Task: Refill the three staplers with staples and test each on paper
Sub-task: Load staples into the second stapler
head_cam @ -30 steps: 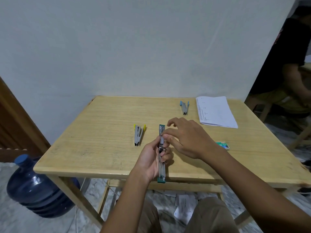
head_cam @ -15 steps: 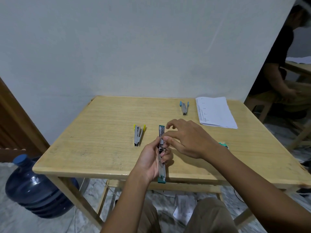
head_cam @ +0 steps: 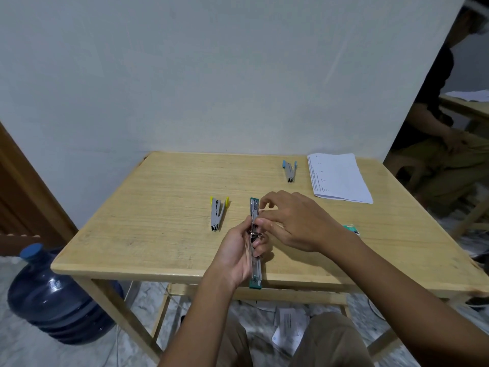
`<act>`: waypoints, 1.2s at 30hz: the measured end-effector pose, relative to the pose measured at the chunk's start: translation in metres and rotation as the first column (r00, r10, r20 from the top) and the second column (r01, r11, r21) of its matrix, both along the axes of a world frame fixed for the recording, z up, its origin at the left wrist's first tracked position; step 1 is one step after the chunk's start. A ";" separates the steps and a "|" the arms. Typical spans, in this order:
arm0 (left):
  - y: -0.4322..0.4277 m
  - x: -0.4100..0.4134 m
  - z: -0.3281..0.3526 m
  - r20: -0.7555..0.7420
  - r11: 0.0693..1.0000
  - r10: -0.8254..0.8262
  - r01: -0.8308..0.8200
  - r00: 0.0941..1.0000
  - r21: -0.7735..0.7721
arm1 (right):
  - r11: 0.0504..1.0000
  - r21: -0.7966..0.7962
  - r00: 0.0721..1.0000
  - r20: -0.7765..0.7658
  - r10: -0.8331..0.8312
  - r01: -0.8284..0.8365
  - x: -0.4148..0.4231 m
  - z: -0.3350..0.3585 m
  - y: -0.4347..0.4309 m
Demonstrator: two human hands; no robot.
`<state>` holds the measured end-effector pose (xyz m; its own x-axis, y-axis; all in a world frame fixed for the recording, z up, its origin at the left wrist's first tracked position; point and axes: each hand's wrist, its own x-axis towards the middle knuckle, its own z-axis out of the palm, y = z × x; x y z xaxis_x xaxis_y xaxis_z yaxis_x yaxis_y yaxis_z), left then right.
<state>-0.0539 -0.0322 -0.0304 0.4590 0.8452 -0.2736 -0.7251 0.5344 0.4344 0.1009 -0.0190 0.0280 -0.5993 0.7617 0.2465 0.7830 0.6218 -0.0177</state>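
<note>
My left hand wraps the middle of the long green-ended metal stapler, which is swung open flat, its near end over the front edge of the pale wooden table. My right hand pinches thumb and forefinger on its upper rail; I can't tell if staples are between them. The yellow-ended grey stapler lies just left and the blue-ended grey stapler farther back, beside the white printed paper stack. A small green staple box peeks out behind my right wrist. A blue water jug is on the floor to the left.
</note>
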 end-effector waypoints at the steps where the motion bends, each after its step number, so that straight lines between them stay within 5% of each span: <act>1: 0.000 0.000 0.000 0.007 1.000 -0.005 0.005 1.000 0.000 | 1.000 0.010 1.000 0.004 -0.016 0.016 0.000 0.000 0.001; 12: 0.006 -0.001 -0.008 -0.034 0.997 -0.069 0.070 0.997 0.025 | 0.987 -0.063 0.982 -0.111 -0.153 0.146 -0.008 -0.007 0.005; 17: 0.003 -0.001 -0.003 0.005 0.999 -0.043 0.043 0.999 0.011 | 0.976 -0.217 0.872 -0.478 -0.106 0.000 -0.002 -0.015 -0.004; 21: 0.001 -0.001 -0.001 -0.046 1.000 0.002 -0.003 0.999 -0.012 | 0.973 -0.159 0.781 -0.624 0.035 -0.170 0.000 -0.026 -0.016; 36: -0.003 0.002 0.005 -0.059 0.999 0.042 -0.042 0.997 -0.009 | 0.995 -0.031 0.744 -0.662 -0.089 0.092 -0.023 -0.037 -0.023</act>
<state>-0.0524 -0.0348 -0.0249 0.4061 0.8603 -0.3081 -0.7200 0.5088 0.4719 0.0784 -0.0419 -0.0085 -0.2122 0.8022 0.5581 0.6282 0.5495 -0.5509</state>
